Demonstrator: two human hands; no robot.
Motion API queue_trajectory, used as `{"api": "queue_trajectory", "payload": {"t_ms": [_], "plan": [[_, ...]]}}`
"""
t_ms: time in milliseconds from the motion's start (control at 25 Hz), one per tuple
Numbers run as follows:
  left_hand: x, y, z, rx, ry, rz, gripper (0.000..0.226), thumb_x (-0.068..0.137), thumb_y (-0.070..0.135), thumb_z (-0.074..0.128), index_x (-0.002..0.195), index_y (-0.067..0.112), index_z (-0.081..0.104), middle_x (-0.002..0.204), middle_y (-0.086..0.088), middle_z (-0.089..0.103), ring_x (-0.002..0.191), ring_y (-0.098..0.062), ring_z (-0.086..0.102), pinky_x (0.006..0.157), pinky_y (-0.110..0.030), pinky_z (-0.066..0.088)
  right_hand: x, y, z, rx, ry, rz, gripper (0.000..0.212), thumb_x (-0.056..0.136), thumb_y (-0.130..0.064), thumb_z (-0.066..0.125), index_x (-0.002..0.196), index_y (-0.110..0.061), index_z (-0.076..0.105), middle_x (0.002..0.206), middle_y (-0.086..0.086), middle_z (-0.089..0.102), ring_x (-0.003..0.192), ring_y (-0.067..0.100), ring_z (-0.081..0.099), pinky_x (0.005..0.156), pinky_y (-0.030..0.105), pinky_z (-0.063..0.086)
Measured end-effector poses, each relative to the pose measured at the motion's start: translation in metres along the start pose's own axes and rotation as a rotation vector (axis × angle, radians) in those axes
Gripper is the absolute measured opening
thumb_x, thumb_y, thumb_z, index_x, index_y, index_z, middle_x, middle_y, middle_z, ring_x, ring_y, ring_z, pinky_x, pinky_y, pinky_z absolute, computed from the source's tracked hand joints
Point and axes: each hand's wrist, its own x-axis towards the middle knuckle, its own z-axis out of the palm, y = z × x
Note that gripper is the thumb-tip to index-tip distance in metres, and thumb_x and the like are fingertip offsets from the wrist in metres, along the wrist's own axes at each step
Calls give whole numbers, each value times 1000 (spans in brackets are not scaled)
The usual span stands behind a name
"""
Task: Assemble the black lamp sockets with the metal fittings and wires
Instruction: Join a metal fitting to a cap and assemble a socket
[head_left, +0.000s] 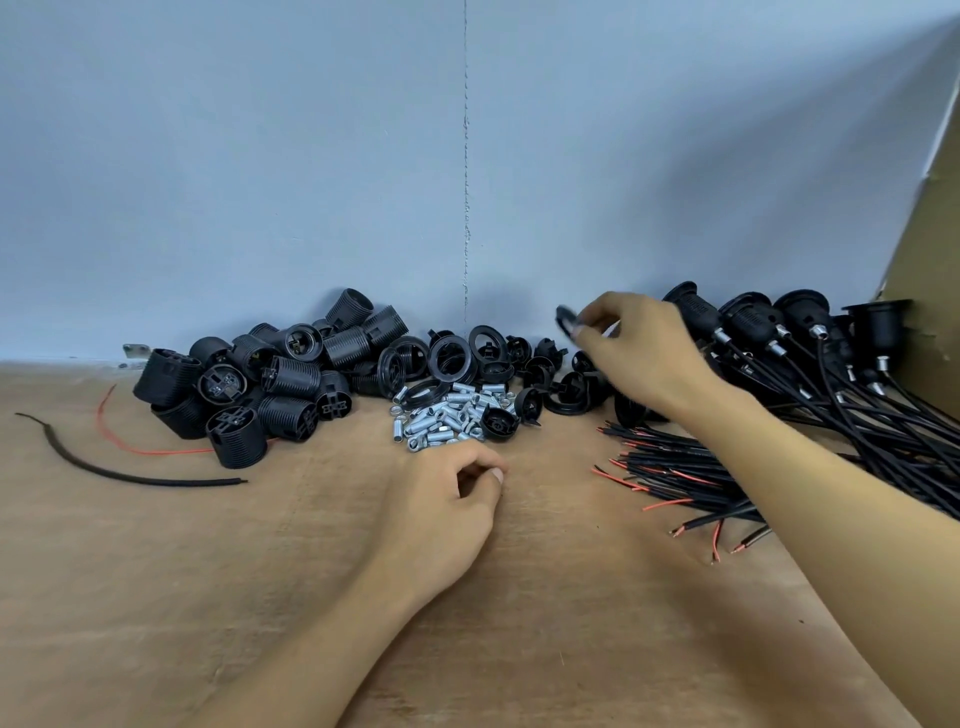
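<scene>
Two hands are working over the counter (260, 571). The right hand (639, 358) is reaching to the back, above the heap of black caps and rings (467, 358). Its fingers (597, 318) are pinching one black cap (564, 319), held clear of the heap. The piece is blurred, so calling it a cap is a judgement.

The left hand (441, 509) is resting on the counter just beside the near edge of the metal fittings (447, 415), with its fingers curled under. I cannot tell whether they are enclosing a fitting.

The threaded socket bodies (260, 379) are lying heaped at the left. The loose wires (670, 478) are lying under the right forearm with their stripped ends pointing left. The finished sockets (753, 322) are stacked at the far right with their leads trailing toward the viewer.

Assessment: the step in hand appears to be pairing one cap with one fitting.

- The cap should be brought down in front of the body before joining, since the reach is long.
- A single fitting should be taken from the near edge of the pile so the rest are not scattered.
- The fitting should be presented square to the cap's centre hole and started by fingertip, since a tilted start is likely to cross the thread.
- A wire should be drawn out by its stripped end, one at a time, as the bundle is lying tangled.
</scene>
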Motion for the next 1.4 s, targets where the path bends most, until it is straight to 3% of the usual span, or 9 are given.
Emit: {"api": "queue_trajectory", "payload": {"t_ms": [80,160,360,680,840,1040,1200,1280,1400], "plan": [[0,0,-1,1,3,2,19,93,16,68,88,33,77,87,32,69,88,11,63,74,-2,41,-18,-4,14,-234,-109,-110,10,86,-27,58,88,-22,67,89,-3,65,83,23,63,69,32,50],[0,-1,0,8,7,7,20,92,16,68,87,33,77,86,32,69,88,10,63,74,-2,42,-33,-4,27,-474,-171,-163,10,86,-25,54,86,-16,58,95,3,58,88,32,60,66,34,39],[0,-2,0,10,-5,-6,20,93,16,67,87,33,76,85,31,69,87,9,64,71,-3,42,-40,-2,39,-729,-253,-164,17,94,-26,50,100,-15,63,111,6,55,91,28,59,77,35,28],[0,-1,-1,0,-6,-11,20,93,16,68,86,33,76,84,31,69,87,9,63,73,-2,40,-30,-4,41,-828,-282,-35,19,98,-24,51,110,-14,62,124,11,54,107,31,60,79,36,28],[-1,1,-1,-3,-8,-9,23,93,15,67,85,35,75,86,33,68,88,11,62,73,-1,40,-30,-4,44,-856,-237,-26,19,98,-21,52,111,-12,63,118,11,58,104,31,60,79,35,32],[0,1,-2,-3,-12,-9,24,93,15,67,83,36,73,87,34,67,88,12,61,72,0,40,-33,-6,38,-728,-246,-81,25,99,-35,53,105,-13,63,113,9,58,102,32,60,81,38,37],[0,0,-1,-5,-11,-20,21,93,16,68,85,34,75,85,31,69,87,9,63,72,-3,41,-23,-11,32,-714,-347,-61,8,94,-22,55,89,-15,57,110,8,56,86,29,54,70,33,35],[0,0,0,-9,-7,-25,20,93,17,68,87,34,75,82,28,70,86,10,63,72,-3,42,-19,-9,33,-698,-359,-44,11,94,-21,53,85,-14,54,108,9,54,82,29,49,69,33,35],[0,0,0,-13,-5,-25,20,93,17,68,87,34,76,82,26,70,87,11,62,72,-2,41,-14,-3,35,-501,-212,20,26,100,-30,49,87,-9,56,102,13,52,89,36,55,69,35,35]]}}
